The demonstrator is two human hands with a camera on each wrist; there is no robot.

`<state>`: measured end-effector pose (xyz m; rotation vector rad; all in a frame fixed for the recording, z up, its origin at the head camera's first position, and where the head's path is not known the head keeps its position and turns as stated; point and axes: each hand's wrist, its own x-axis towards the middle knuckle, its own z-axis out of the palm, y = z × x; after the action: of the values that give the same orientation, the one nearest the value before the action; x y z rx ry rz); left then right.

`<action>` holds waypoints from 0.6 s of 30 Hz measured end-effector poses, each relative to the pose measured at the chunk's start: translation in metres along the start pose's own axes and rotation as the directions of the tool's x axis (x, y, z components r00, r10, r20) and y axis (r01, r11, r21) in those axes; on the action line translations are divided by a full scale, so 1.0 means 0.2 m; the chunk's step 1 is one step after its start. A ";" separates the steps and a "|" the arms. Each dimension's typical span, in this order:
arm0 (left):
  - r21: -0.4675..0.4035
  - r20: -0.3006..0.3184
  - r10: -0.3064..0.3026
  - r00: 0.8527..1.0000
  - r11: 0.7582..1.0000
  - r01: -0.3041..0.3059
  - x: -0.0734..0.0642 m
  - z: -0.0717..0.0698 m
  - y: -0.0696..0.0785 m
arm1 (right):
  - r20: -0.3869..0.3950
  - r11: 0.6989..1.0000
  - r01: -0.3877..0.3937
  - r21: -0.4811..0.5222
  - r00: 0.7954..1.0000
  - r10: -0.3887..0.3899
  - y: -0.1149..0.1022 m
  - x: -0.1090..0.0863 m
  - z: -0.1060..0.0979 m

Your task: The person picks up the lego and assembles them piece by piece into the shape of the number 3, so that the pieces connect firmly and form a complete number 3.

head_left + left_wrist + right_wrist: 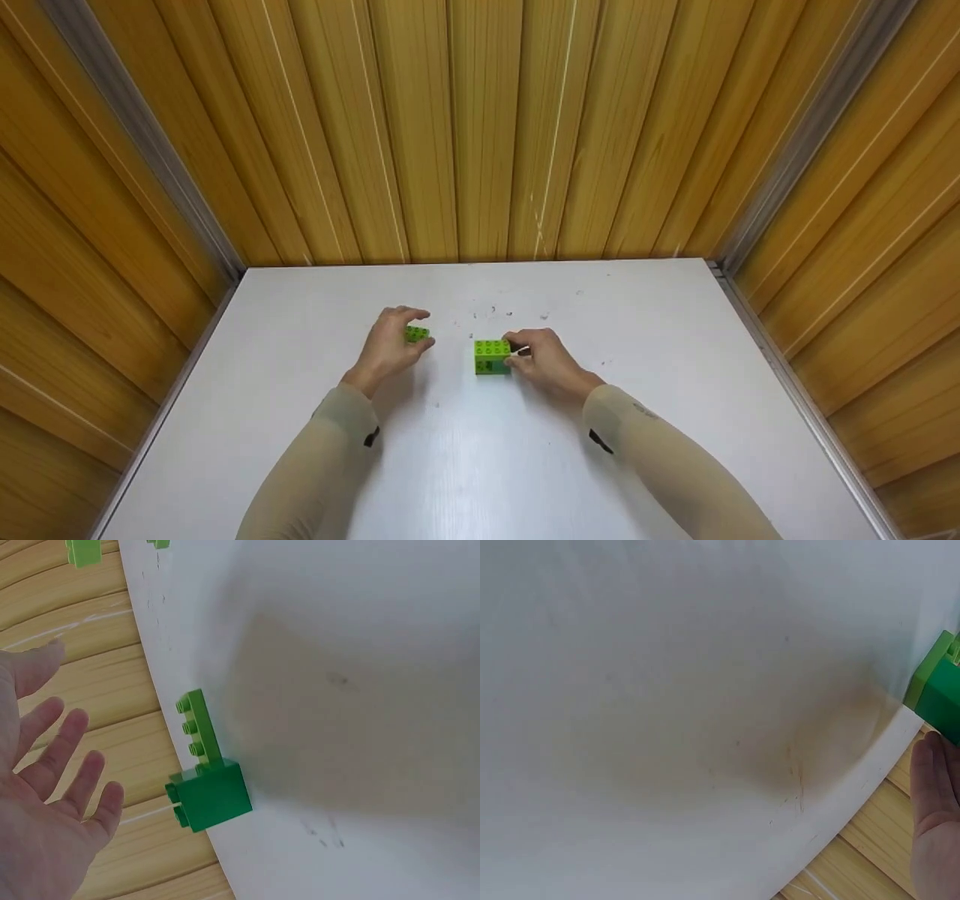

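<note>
In the head view, my left hand [386, 345] curves loosely about green toy building bricks [417, 334] on the white table. From the left wrist, its fingers are spread and apart from them: a dark green brick [216, 797] adjoins a thin light green studded piece [202, 727]. My right hand [547, 360] pinches the right end of a green toy brick block [492, 358] between thumb and finger. That block has a light green studded top and a darker middle. Only part of the block [937, 694] shows in the right wrist view, beside the fingertips [931, 746].
The white table [465, 465] meets a yellow wood-patterned wall [480, 135] at the back, with similar walls on both sides. Dark specks [509, 313] mark the tabletop beyond the hands. More light green pieces [84, 551] show at the left wrist view's top edge.
</note>
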<state>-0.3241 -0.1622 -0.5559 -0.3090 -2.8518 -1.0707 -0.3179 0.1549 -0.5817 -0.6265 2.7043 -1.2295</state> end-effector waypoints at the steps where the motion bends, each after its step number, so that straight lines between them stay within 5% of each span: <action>1: 0.003 -0.004 -0.007 1.000 1.000 0.007 0.00 -0.01 -0.02 | 0.000 1.000 -0.003 0.000 1.000 0.003 0.00 0.00 0.00; 7: 0.000 0.005 -0.081 0.997 0.997 0.081 0.01 -0.06 -0.13 | -0.003 1.000 -0.007 -0.003 1.000 0.007 0.00 0.00 0.00; 18: -0.075 0.073 -0.241 0.968 0.966 0.247 -0.01 -0.09 -0.27 | 0.013 1.000 -0.017 -0.001 1.000 0.017 0.01 0.01 0.00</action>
<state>-0.3341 -0.2139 -0.5778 0.0059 -2.9658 -1.2447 -0.3206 0.1553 -0.5822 -0.6077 2.6942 -1.2155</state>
